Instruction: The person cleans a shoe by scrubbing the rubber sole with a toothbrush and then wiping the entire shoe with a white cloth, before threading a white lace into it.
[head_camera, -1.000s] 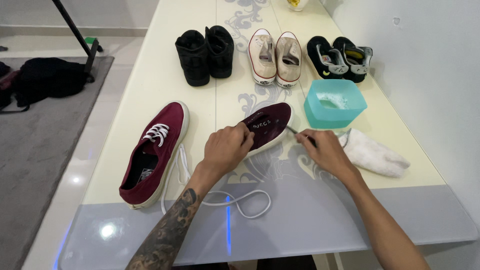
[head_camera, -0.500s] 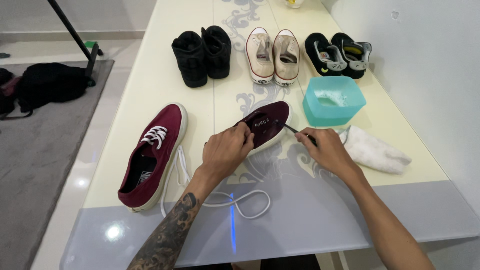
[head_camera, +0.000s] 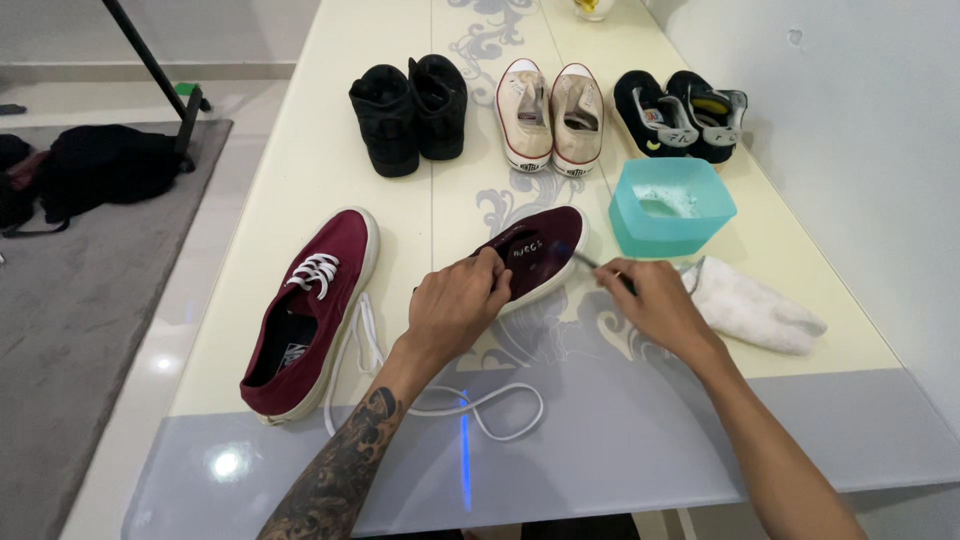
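Nothing much has shifted: left hand (head_camera: 458, 305) still grips the maroon shoe (head_camera: 535, 255), right hand (head_camera: 655, 303) closed around a thin brush (head_camera: 590, 261) touching it.

Maroon shoes (head_camera: 535, 250), teal tub (head_camera: 672, 205), white cloth (head_camera: 752, 308), 2 blk boots (head_camera: 408, 108)

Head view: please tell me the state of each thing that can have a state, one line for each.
Left hand: gripping the unlaced maroon shoe.
Right hand: closed on a thin dark tool.
Unlaced maroon shoe: laces out, lying on the table.
Laced maroon shoe: white laces in, upright.
Loose white lace: looped on the table.
Teal tub: open, lid off.
White cloth: crumpled.
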